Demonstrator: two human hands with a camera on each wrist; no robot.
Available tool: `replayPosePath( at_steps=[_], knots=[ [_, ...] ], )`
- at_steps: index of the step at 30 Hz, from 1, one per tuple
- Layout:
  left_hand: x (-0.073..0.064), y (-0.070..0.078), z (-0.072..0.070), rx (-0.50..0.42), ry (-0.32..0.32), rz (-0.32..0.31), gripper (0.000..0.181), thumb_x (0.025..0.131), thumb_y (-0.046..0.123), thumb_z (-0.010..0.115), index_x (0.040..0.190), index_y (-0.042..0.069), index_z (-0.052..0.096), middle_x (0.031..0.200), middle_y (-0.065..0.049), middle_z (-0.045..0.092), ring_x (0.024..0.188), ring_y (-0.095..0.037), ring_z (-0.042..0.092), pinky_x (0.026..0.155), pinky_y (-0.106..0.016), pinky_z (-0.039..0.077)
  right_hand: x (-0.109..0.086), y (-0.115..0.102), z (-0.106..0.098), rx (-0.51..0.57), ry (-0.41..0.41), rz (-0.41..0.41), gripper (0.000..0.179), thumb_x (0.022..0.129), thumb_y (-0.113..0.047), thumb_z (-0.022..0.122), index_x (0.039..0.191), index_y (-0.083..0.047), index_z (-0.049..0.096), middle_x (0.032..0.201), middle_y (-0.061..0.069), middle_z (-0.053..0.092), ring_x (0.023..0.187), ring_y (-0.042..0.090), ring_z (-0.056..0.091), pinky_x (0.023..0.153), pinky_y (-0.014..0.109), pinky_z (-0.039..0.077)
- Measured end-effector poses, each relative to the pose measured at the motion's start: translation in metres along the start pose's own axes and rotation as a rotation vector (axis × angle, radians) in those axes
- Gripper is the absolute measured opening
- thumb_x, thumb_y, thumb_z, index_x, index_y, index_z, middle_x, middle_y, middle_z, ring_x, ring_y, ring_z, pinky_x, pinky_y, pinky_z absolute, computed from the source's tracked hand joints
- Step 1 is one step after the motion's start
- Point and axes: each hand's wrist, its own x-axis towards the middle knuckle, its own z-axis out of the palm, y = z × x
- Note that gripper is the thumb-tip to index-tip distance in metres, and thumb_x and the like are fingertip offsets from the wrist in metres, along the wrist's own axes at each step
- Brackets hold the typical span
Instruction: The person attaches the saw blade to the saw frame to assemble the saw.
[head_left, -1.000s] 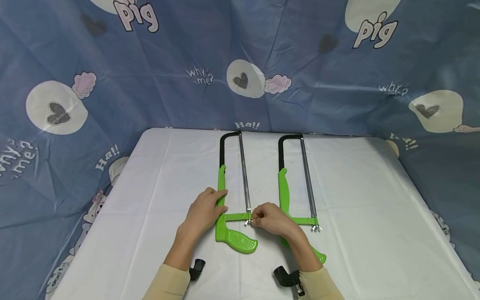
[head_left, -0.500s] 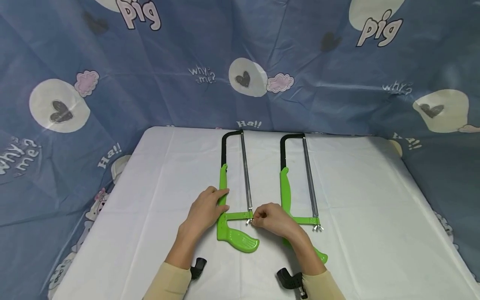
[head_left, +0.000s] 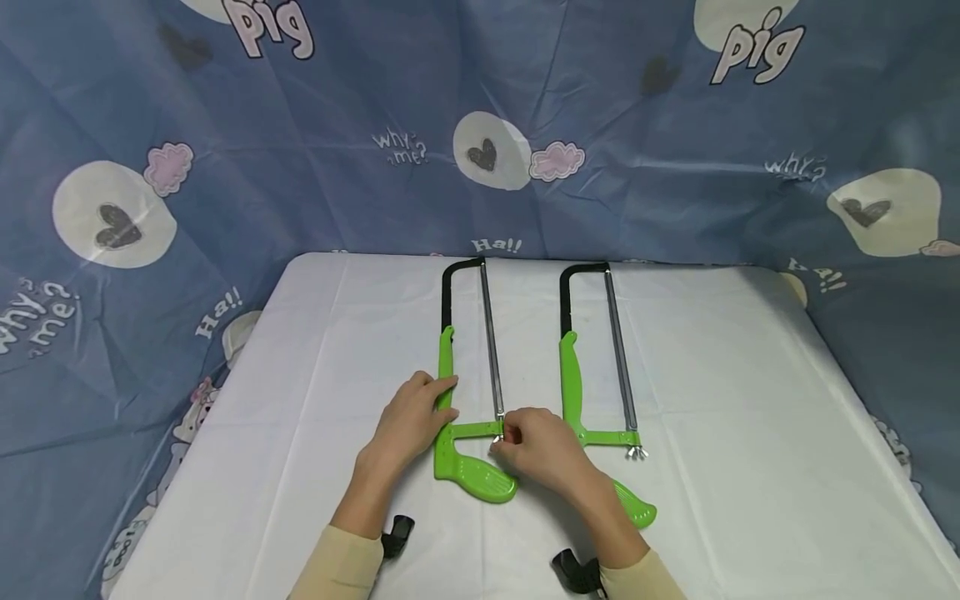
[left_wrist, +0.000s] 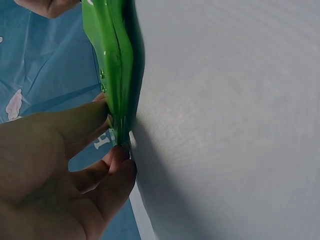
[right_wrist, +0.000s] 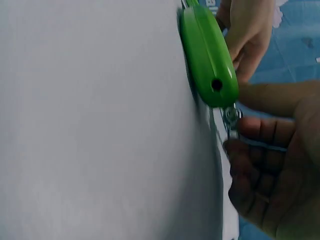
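Two hacksaws with green handles, black front frames and grey blades lie side by side on a white-covered table. My left hand (head_left: 408,421) grips the green frame of the left hacksaw (head_left: 483,481), thumb on one side and fingers on the other, as the left wrist view also shows. At the lower end of its blade, my right hand (head_left: 547,448) pinches the wing nut (head_left: 497,442) with thumb and fingers. The right wrist view shows this metal wing nut (right_wrist: 231,115) just beyond the handle's rounded end. My right hand and forearm hide part of the right hacksaw (head_left: 572,387).
The right hacksaw has its own wing nut (head_left: 637,452) at the blade's lower end. A white cloth (head_left: 750,467) covers the table, and a blue printed curtain (head_left: 337,183) hangs behind and at both sides. Black wrist mounts (head_left: 397,536) show near both cuffs.
My right hand has turned at the wing nut, its fingers shifting slightly left and over the nut. The left hand stays on the frame, and both hacksaws lie as before.
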Motion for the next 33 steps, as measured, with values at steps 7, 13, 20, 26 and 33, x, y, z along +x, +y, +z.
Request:
replayPosePath(
  at_steps=[7, 13, 20, 26, 33],
  knots=[
    [-0.002, -0.002, 0.0, -0.008, -0.004, -0.001, 0.051, 0.09, 0.024, 0.074, 0.138, 0.016, 0.059, 0.114, -0.01, 0.06, 0.084, -0.016, 0.053, 0.069, -0.029, 0.046, 0.002, -0.007, 0.005, -0.193, 0.056, -0.032, 0.039, 0.08, -0.04, 0.079, 0.058, -0.024, 0.051, 0.055, -0.012, 0.045, 0.05, 0.005, 0.038, 0.046, 0.023, 0.03],
    [-0.002, -0.003, -0.002, -0.012, -0.007, -0.005, 0.051, 0.091, 0.024, 0.073, 0.139, 0.017, 0.059, 0.115, -0.01, 0.059, 0.085, -0.016, 0.053, 0.069, -0.03, 0.047, 0.002, -0.011, 0.006, -0.279, 0.108, -0.051, 0.041, 0.081, -0.041, 0.077, 0.054, -0.025, 0.05, 0.051, -0.013, 0.043, 0.048, 0.004, 0.037, 0.045, 0.023, 0.03],
    [-0.001, -0.003, -0.001, -0.028, -0.008, -0.002, 0.05, 0.091, 0.024, 0.073, 0.138, 0.017, 0.059, 0.113, -0.01, 0.059, 0.083, -0.015, 0.053, 0.069, -0.029, 0.046, 0.002, -0.018, 0.005, -0.311, 0.125, -0.038, 0.041, 0.08, -0.033, 0.075, 0.051, -0.023, 0.048, 0.049, -0.011, 0.042, 0.047, 0.006, 0.035, 0.042, 0.024, 0.029],
    [-0.001, -0.003, -0.001, -0.026, -0.004, 0.007, 0.05, 0.091, 0.023, 0.073, 0.138, 0.017, 0.06, 0.112, -0.009, 0.059, 0.082, -0.015, 0.052, 0.068, -0.029, 0.045, 0.0, -0.021, 0.004, -0.267, 0.135, -0.028, 0.048, 0.079, -0.026, 0.072, 0.046, -0.022, 0.037, 0.045, -0.012, 0.029, 0.044, 0.005, 0.026, 0.039, 0.023, 0.024],
    [-0.001, -0.003, -0.001, -0.025, -0.005, 0.006, 0.049, 0.091, 0.023, 0.073, 0.138, 0.017, 0.06, 0.112, -0.01, 0.059, 0.082, -0.015, 0.052, 0.068, -0.029, 0.045, -0.001, -0.022, 0.005, -0.178, 0.12, 0.018, 0.048, 0.077, -0.022, 0.069, 0.045, -0.022, 0.033, 0.045, -0.014, 0.024, 0.043, 0.004, 0.024, 0.039, 0.022, 0.023]
  ],
)
